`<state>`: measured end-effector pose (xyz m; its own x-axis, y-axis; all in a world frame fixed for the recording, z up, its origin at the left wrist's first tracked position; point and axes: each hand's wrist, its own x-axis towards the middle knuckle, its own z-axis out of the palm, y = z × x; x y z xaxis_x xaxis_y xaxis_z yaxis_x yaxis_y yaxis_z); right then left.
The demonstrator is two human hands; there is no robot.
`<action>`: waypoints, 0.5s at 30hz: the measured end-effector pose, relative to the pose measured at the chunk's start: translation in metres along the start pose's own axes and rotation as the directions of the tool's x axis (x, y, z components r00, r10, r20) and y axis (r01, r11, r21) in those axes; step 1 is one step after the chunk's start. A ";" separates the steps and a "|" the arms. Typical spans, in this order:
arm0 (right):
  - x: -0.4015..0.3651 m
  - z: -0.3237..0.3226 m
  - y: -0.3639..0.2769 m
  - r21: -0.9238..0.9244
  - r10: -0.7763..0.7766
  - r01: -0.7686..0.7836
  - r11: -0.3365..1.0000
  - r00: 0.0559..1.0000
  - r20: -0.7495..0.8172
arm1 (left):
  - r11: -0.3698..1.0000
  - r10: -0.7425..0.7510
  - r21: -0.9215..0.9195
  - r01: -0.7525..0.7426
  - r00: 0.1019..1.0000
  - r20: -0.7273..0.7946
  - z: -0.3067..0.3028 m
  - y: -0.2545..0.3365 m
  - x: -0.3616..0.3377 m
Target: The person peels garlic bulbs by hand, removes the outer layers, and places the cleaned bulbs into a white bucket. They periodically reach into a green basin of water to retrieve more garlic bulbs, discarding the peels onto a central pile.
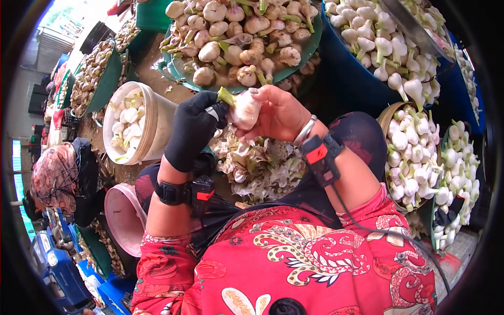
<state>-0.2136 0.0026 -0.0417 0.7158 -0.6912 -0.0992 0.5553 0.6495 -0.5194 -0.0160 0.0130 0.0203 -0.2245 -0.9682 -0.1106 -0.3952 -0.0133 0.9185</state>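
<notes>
A garlic bulb (245, 110) with a short green stem is held between my hands, above my lap. My right hand (281, 111), bare, grips the bulb from the right with thumb and fingers. My left hand (195, 126), in a black glove, is closed at the bulb's stem side; a small pale metal piece (212, 112) shows between its fingers, perhaps a blade. Below the hands lies a heap of papery garlic skins (260, 170). Just beyond them stands a green basin (184, 83) of unpeeled garlic bulbs (210, 51).
A white bucket (157, 118) of peeled garlic stands left, with a pink bucket (123, 218) nearer me. Blue tubs (338, 63) and baskets of white bulbs (415, 152) fill the right. Another person (58, 176) sits at the far left.
</notes>
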 end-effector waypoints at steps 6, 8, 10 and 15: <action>-0.005 0.009 0.020 0.028 0.317 -0.340 0.940 0.902 0.294 | 0.851 0.326 0.407 -0.332 0.941 0.087 0.006 -0.027 -0.014; -0.003 0.013 0.016 -0.094 0.139 -0.132 0.987 0.988 0.068 | 0.944 0.329 0.008 -0.329 0.943 -0.049 0.008 -0.023 -0.019; -0.008 0.019 0.008 -0.124 -0.007 0.003 0.992 0.999 -0.033 | 0.768 0.452 0.411 -0.491 0.870 0.196 -0.011 -0.013 -0.030; 0.005 0.017 0.016 -0.220 -0.054 0.058 0.974 0.998 0.026 | 0.831 -0.165 -0.533 0.157 0.986 0.032 0.003 -0.004 -0.040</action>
<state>-0.1942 0.0150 -0.0360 0.6958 -0.7166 -0.0487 0.4892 0.5225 -0.6983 -0.0087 0.0521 0.0198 -0.1844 -0.9442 -0.2730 0.1114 -0.2961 0.9486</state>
